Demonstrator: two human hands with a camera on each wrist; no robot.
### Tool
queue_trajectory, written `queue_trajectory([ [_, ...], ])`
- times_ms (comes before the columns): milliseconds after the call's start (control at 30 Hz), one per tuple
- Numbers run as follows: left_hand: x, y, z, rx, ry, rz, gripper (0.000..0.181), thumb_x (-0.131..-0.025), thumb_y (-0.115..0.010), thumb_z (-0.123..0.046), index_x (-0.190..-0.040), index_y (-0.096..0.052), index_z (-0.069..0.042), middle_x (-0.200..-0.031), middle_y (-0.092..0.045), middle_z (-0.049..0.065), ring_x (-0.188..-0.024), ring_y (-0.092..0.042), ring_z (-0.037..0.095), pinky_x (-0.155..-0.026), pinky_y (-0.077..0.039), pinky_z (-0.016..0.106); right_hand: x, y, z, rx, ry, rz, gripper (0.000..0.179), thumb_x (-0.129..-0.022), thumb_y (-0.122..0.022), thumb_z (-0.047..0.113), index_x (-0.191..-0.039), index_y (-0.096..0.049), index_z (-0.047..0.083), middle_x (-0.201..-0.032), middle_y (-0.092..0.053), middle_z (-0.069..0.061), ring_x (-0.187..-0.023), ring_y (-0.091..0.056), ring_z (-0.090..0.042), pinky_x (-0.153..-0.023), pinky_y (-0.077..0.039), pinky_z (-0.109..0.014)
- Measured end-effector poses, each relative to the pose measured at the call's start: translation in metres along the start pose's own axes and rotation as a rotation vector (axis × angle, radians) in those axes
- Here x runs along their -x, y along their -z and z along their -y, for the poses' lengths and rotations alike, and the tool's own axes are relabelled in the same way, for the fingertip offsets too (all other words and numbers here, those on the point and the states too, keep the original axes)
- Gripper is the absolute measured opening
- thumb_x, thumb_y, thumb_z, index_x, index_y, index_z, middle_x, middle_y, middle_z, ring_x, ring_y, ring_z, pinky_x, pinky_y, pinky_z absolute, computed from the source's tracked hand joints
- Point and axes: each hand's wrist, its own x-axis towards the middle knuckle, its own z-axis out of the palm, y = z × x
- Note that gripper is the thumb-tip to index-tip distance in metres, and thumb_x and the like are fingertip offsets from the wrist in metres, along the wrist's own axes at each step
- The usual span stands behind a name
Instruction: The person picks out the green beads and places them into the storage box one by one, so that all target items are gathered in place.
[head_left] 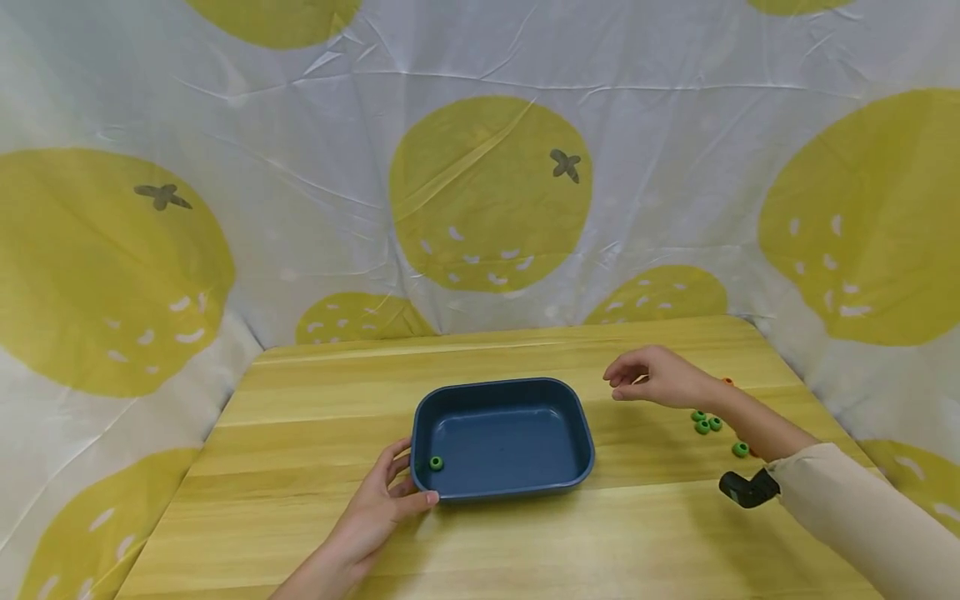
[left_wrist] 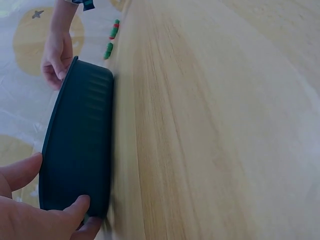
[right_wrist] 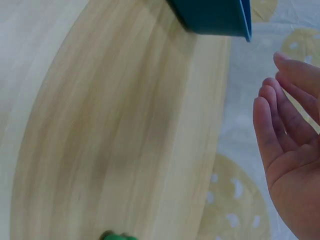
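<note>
A dark blue rectangular tray [head_left: 501, 492] lies on the table, with one green bead [head_left: 437, 463] in its left end. My left hand [head_left: 378, 500] holds the tray's left front corner, thumb at the front and fingers along the side. In the left wrist view, that hand's fingers [left_wrist: 75, 212] reach around the tray's outer wall [left_wrist: 80, 140]. My right hand [head_left: 660, 379] hovers to the right of the tray, fingers loosely bent, and its palm [right_wrist: 295, 175] shows nothing held. Several green beads [head_left: 702, 426] lie below the right forearm, beside an orange-red one [head_left: 727, 381].
Another green bead [head_left: 740, 449] sits near the right sleeve, by a partly hidden reddish one. A black strap or device [head_left: 750, 488] is on the right forearm at the cuff. Behind the wooden table [head_left: 300, 433] hangs a cloth with yellow fruit [head_left: 491, 196].
</note>
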Motion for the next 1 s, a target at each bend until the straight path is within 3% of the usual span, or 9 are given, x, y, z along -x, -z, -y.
queue_trajectory([
  [367,0.000,-0.001,0.001,0.023,0.009,0.011,0.091,-0.083,-0.082,0.006,-0.158,-0.032,-0.009,-0.153,-0.041,0.024,-0.139,-0.044,0.045,-0.095,-0.051,0.039,0.034,0.009,-0.014,0.007,-0.059,-0.055,0.028,-0.097,-0.075,0.015,-0.118,-0.071,-0.004,-0.108,-0.071,-0.014,-0.094,-0.069,-0.017,-0.081,-0.059,-0.030],
  [700,-0.001,0.000,0.003,0.016,0.013,-0.001,0.093,-0.082,-0.082,0.006,-0.159,-0.031,-0.009,-0.155,-0.039,0.024,-0.140,-0.043,0.045,-0.095,-0.051,0.040,0.067,0.020,-0.030,0.004,-0.125,-0.109,0.034,-0.098,-0.075,0.020,-0.123,-0.069,-0.001,-0.107,-0.071,-0.006,-0.092,-0.068,-0.013,-0.075,-0.058,-0.034],
  [1000,0.000,0.000,0.001,0.003,0.018,-0.001,0.093,-0.083,-0.082,0.005,-0.159,-0.030,-0.009,-0.156,-0.037,0.024,-0.140,-0.043,0.045,-0.097,-0.050,0.040,0.098,0.027,-0.049,0.034,-0.137,-0.191,0.028,-0.098,-0.073,0.011,-0.122,-0.069,-0.003,-0.102,-0.071,-0.003,-0.086,-0.068,-0.020,-0.066,-0.055,-0.032],
])
